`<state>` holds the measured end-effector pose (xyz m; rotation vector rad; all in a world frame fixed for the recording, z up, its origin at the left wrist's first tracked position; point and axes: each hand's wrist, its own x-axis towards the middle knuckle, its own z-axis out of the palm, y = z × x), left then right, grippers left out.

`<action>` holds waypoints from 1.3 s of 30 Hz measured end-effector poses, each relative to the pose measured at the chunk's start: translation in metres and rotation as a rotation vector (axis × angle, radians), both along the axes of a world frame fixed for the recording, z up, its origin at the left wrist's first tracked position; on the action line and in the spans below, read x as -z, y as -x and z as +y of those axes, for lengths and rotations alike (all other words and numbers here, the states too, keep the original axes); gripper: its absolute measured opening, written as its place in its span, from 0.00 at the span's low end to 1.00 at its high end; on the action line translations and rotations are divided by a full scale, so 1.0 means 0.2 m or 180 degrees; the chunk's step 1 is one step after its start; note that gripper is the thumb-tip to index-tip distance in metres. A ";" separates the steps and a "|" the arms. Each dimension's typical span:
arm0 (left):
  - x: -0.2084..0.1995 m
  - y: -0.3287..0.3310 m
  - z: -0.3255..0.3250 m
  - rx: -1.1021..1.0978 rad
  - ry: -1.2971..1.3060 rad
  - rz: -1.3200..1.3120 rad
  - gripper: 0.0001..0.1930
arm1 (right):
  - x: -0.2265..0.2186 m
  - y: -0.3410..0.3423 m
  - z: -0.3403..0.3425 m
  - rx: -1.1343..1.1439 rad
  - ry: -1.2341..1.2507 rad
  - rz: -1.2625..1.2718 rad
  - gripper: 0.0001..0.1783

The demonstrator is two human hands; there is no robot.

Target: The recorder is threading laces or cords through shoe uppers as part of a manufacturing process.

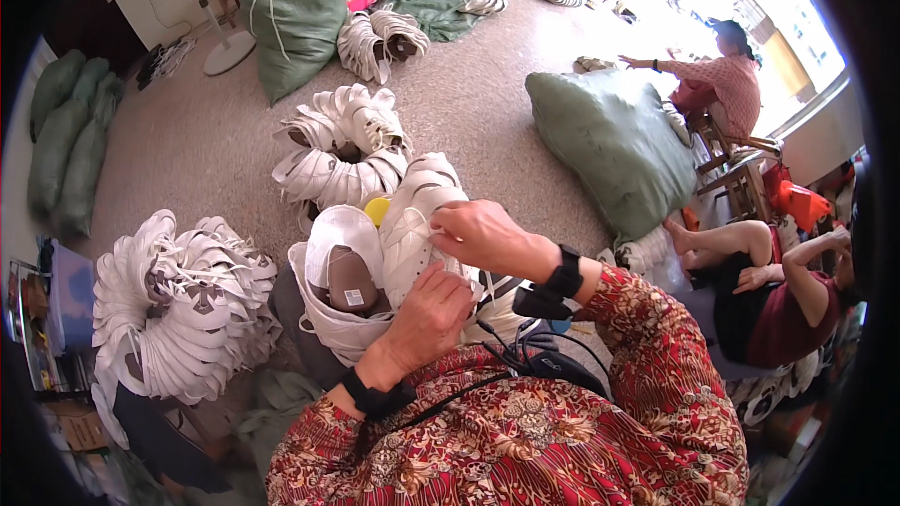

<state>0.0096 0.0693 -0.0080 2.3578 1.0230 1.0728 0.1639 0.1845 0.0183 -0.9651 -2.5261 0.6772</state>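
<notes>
In front of me lies a white shoe upper [405, 253] with a row of small eyelet holes, resting against a nested stack of white uppers [433, 176]. My left hand [429, 311] is closed on its near edge, thumb and fingers pressed together. Just above, my right hand [483, 239] pinches at the same upper's edge; whatever is between its fingertips is too small to make out. To the left of the upper, another white upper [323, 242] stands with its opening up, showing a brown insole [351, 276] with a small white label. A yellow round piece [377, 210] sits behind them.
Curled stacks of uppers lie on the floor to the left [187, 319] and ahead [347, 169]. Green sacks stand ahead [292, 14], at the right [609, 145] and far left [70, 150]. Two people sit at the right, one by a wooden stool [742, 189]. A fan base [229, 53] stands behind.
</notes>
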 end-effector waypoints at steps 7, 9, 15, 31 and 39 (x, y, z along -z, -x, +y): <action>-0.02 -0.01 0.00 -0.0010 -0.0052 0.0188 0.05 | -0.06 0.17 0.09 -0.0297 -0.0314 0.0315 0.07; -0.01 -0.01 0.00 -0.0001 -0.0083 0.0042 0.05 | -0.09 0.18 0.12 -0.0266 -0.0275 0.0356 0.06; -0.04 0.03 0.01 0.0042 0.0364 -0.0322 0.06 | -0.12 -0.07 0.10 0.0496 0.0254 0.0368 0.08; -0.07 0.04 0.02 -0.0026 0.0591 -0.0208 0.09 | 0.07 -0.39 -0.08 0.0532 0.2715 0.1669 0.10; -0.05 0.04 0.00 -0.0157 0.0655 -0.0252 0.10 | -0.02 -0.48 -0.11 -0.0046 0.3277 0.1301 0.10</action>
